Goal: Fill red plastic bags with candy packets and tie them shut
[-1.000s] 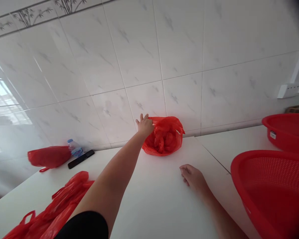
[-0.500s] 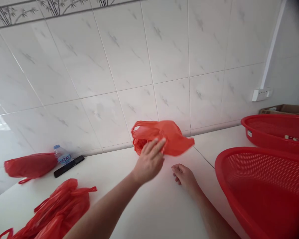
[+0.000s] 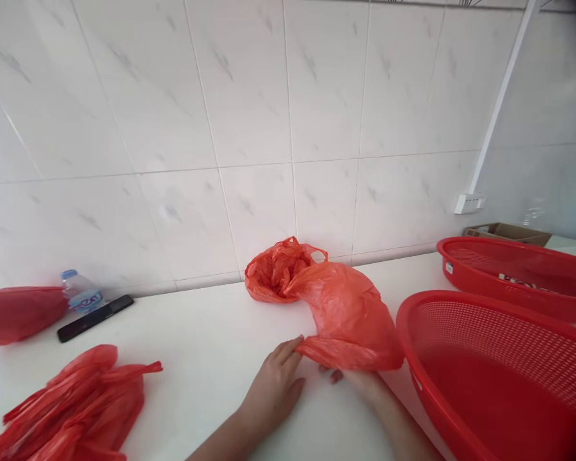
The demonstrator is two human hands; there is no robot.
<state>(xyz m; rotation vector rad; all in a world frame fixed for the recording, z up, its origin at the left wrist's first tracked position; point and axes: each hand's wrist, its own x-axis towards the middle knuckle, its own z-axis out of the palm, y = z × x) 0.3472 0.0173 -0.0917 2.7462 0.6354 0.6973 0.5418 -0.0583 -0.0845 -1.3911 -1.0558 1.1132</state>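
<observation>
A thin red plastic bag [image 3: 348, 314], puffed out and crinkled, lies over the white table in front of me. My left hand [image 3: 273, 387] is at its lower left corner, fingertips closed on the edge and thumb lower down. Under the bag's near edge is my right hand [image 3: 360, 381], partly covered; two curled fingertips show, but what they hold, if anything, is hidden. Behind, against the wall, sits a bunched nest of red plastic bags [image 3: 276, 272], touching the puffed bag.
Two red perforated plastic baskets, a near one [image 3: 432, 358] and a far one [image 3: 465, 275], stand at right, with a cardboard box [image 3: 509, 234] behind. At left lie tied red bags [image 3: 81, 403], a black phone-like object [image 3: 96, 318], a water bottle [image 3: 81, 292] and another red bag [image 3: 19, 314].
The red bag has come away from the bunch, toward me and right, and spread over my right hand. My left hand has drawn back toward me. The view has shifted right and down.
</observation>
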